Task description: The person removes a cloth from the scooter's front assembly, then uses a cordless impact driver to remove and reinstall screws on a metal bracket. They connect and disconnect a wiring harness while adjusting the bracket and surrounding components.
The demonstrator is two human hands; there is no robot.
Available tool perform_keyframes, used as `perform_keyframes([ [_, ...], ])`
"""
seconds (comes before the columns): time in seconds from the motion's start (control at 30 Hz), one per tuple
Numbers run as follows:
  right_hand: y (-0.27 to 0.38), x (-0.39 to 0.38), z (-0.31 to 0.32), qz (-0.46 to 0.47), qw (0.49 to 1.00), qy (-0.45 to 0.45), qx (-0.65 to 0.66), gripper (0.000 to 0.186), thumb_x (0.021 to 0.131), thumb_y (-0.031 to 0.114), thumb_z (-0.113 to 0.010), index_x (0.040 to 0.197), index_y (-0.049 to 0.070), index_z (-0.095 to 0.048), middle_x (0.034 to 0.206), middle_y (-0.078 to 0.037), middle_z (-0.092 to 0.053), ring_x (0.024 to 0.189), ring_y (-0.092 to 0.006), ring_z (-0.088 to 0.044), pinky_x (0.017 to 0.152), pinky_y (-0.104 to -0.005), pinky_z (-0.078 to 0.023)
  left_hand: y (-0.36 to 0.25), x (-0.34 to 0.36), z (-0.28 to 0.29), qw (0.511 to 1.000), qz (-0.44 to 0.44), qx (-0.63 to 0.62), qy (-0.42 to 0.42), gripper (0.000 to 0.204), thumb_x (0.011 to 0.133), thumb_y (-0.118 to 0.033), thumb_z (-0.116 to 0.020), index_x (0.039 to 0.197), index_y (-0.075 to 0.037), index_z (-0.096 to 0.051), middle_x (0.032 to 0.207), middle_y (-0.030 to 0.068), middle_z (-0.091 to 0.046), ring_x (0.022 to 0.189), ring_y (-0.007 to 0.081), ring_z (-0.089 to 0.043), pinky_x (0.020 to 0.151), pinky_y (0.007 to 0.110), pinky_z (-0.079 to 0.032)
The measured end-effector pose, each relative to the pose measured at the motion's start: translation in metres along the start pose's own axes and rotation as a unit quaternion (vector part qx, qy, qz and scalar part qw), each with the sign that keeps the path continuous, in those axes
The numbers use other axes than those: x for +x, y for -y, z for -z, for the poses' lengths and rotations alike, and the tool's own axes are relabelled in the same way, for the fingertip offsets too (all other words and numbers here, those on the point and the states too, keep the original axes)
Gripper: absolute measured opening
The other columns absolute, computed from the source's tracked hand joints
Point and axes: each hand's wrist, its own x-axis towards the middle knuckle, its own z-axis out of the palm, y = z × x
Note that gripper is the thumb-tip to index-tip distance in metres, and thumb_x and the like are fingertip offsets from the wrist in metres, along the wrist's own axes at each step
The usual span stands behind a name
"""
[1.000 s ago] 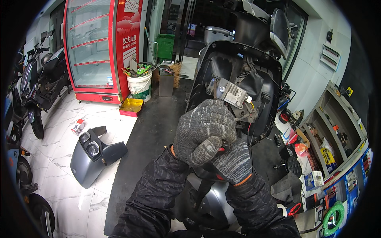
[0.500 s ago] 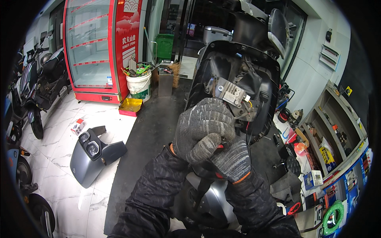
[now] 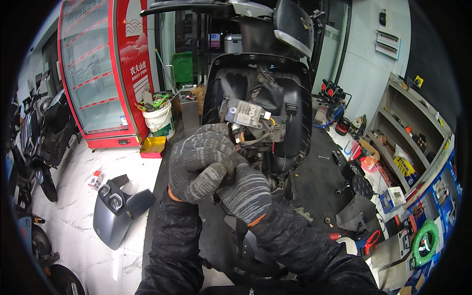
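Both of my hands wear grey knitted gloves with orange cuffs and meet in front of an opened scooter front. My left hand [image 3: 200,164] is closed, its thumb folded across toward the fingers. Pressed against it is my right hand [image 3: 246,192], its fingers bent and largely hidden behind the left. Whatever lies between them is out of sight. Just beyond the hands, a silver finned metal module [image 3: 247,114] with wires and a white connector sits on the scooter's black inner panel [image 3: 294,103].
A grey scooter panel [image 3: 118,211] lies on white tiles at left, near a red drinks fridge [image 3: 132,64] and a white bucket [image 3: 160,119]. At right stand a shelf [image 3: 418,115], boxes and a green coil [image 3: 426,242]. Parked scooters [image 3: 44,147] line the far left.
The whole view has shifted, putting the scooter and hands farther left in the picture. The hands remain together, slightly farther from the module. A red bit seen between them is now hidden.
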Motion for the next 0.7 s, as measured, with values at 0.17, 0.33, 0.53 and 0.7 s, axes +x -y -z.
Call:
perform_keyframes([
  [0.17, 0.004, -0.005, -0.012, 0.069, 0.996, -0.034, 0.043, 0.072, 0.090, 0.041, -0.079, 0.146, 0.002, -0.056, 0.104, -0.020, -0.077, 0.088, -0.0376, -0.076, 0.077, -0.0489, -0.061, -0.011, 0.007, -0.004, 0.999, 0.041, 0.028, -0.011, 0.034, 0.092, -0.032, -0.068, 0.077, -0.002, -0.072, 0.078, 0.0126, -0.073, 0.079, 0.0319, -0.073, 0.100, 0.054, -0.054],
  [0.33, 0.004, -0.008, -0.007, 0.052, 0.996, -0.024, 0.062, 0.075, 0.088, 0.041, -0.082, 0.146, 0.001, -0.056, 0.099, -0.022, -0.076, 0.088, -0.0416, -0.075, 0.078, -0.0496, -0.061, -0.015, 0.009, -0.015, 0.996, 0.049, 0.039, -0.069, 0.040, 0.096, -0.035, -0.067, 0.072, -0.004, -0.069, 0.074, 0.0116, -0.072, 0.075, 0.0294, -0.073, 0.098, 0.055, -0.055],
  [0.53, 0.005, -0.011, -0.008, 0.086, 0.995, -0.046, 0.033, 0.080, 0.092, 0.038, -0.077, 0.152, -0.006, -0.046, 0.103, -0.021, -0.075, 0.085, -0.0353, -0.076, 0.073, -0.0497, -0.061, -0.017, 0.011, -0.016, 0.996, 0.054, 0.051, -0.051, 0.044, 0.097, -0.038, -0.067, 0.066, -0.006, -0.063, 0.071, 0.0099, -0.071, 0.073, 0.0282, -0.071, 0.097, 0.054, -0.056],
  [0.7, 0.007, -0.014, -0.008, 0.078, 0.996, -0.042, 0.028, 0.081, 0.092, 0.038, -0.077, 0.153, -0.006, -0.047, 0.106, -0.024, -0.074, 0.085, -0.0367, -0.076, 0.072, -0.0506, -0.060, -0.021, 0.009, -0.016, 0.992, 0.085, 0.049, -0.075, 0.045, 0.097, -0.039, -0.067, 0.069, -0.004, -0.064, 0.073, 0.0111, -0.071, 0.074, 0.0288, -0.072, 0.099, 0.054, -0.055],
])
